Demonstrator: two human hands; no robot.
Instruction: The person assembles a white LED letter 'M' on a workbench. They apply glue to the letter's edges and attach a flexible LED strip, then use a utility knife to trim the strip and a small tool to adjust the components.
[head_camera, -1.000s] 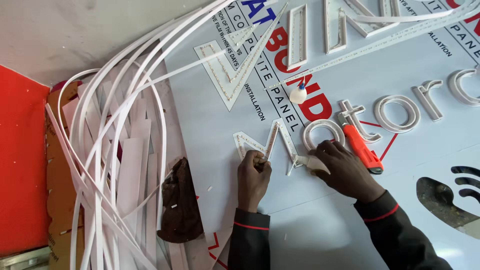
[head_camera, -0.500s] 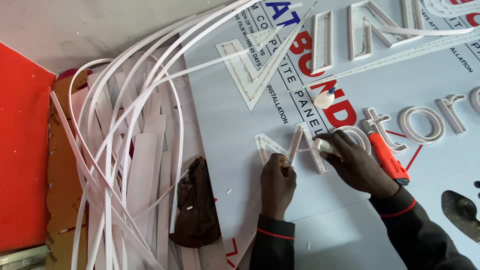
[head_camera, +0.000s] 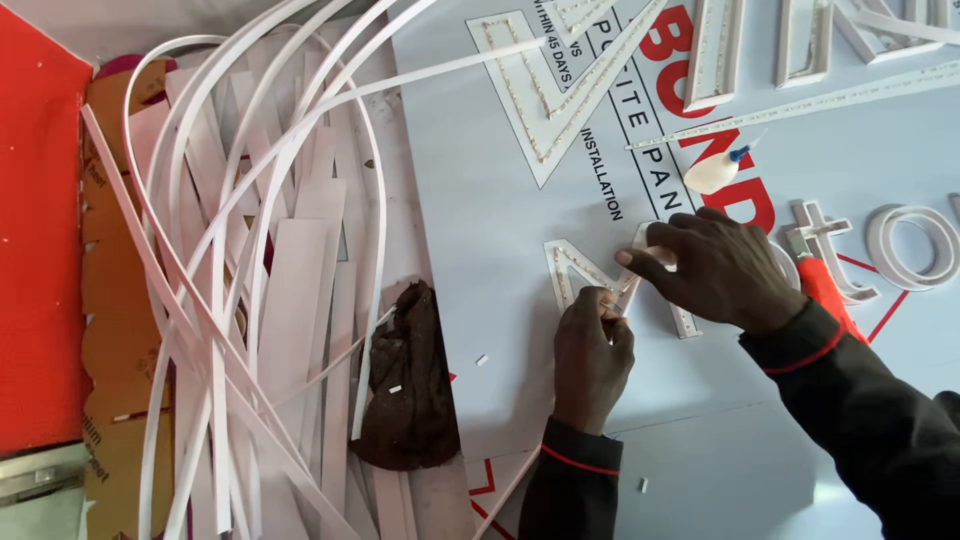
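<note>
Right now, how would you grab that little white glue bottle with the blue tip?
Pinch the small white glue bottle around its rounded body, coming from above. It lies on its side on the pale blue panel, blue nozzle angled up and to the right, so the body offers the widest hold. It lies apart from the right hand, with nothing over it.

Both arms wore long dark, near-black sleeves of soft knit fabric, each ending in a ribbed cuff edged by a thin red stripe. The left hand (head_camera: 592, 358) and the right hand (head_camera: 722, 268) were bare, with no gloves, rings or watch visible.
</note>
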